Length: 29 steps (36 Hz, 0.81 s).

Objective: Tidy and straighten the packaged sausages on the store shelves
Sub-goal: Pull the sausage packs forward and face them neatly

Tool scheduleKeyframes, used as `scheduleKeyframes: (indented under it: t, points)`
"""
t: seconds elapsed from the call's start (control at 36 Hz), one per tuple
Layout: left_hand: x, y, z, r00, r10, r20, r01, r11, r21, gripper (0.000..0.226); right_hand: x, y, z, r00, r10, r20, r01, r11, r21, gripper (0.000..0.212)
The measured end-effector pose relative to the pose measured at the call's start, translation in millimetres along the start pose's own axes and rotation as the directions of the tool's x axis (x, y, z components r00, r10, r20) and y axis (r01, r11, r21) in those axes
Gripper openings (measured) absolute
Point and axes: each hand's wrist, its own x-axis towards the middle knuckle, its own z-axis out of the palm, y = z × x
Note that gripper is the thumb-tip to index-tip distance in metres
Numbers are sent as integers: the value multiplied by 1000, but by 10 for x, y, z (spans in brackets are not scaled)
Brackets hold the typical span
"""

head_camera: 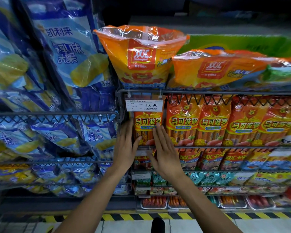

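A row of orange sausage packs stands upright behind the wire rail of the middle shelf; the leftmost pack [147, 126] sits at the shelf's left end. My left hand [125, 145] lies flat along that pack's left edge, its thumb on the front. My right hand [163, 148] presses straight fingers against the pack's front at its right side. Neighbouring packs [213, 121] stand close in line to the right. Two large orange sausage bags [141, 56] rest on the shelf above.
A price tag [144, 105] hangs from the wire rail [225, 93] just above my hands. Blue snack bags [57, 47] fill the wire racks on the left. Lower shelves hold more sausage packs [208, 158] and trays. A yellow-black striped floor edge [141, 216] runs below.
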Motion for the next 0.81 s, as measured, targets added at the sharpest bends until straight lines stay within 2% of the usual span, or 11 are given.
scheduleKeyframes:
  t: [0.06, 0.14, 0.36, 0.53, 0.64, 0.81]
  points:
    - [-44, 32, -8, 994, 104, -35, -104, 995, 1, 70, -10, -19, -14, 1000, 9, -13, -9, 999, 35, 82]
    - [-114, 8, 19, 970, 245, 12, -245, 968, 45, 68, -7, -10, -42, 1000, 2, -16, -1, 999, 47, 80]
    - [-219, -64, 81, 981, 153, 115, -167, 979, 119, 58, -113, 20, 92, 1000, 14, -12, -14, 1000, 20, 75]
    - [-273, -45, 94, 984, 87, 156, -112, 981, 159, 59, -124, -27, 144, 998, 51, -35, -52, 998, -30, 75]
    - [-445, -166, 126, 973, 125, 194, -152, 980, 131, 61, -124, -48, 179, 997, 77, -28, -79, 995, -53, 76]
    - [-541, -231, 120, 965, 126, 231, -139, 990, 40, 58, -158, -59, 211, 994, 108, -7, -108, 993, -41, 77]
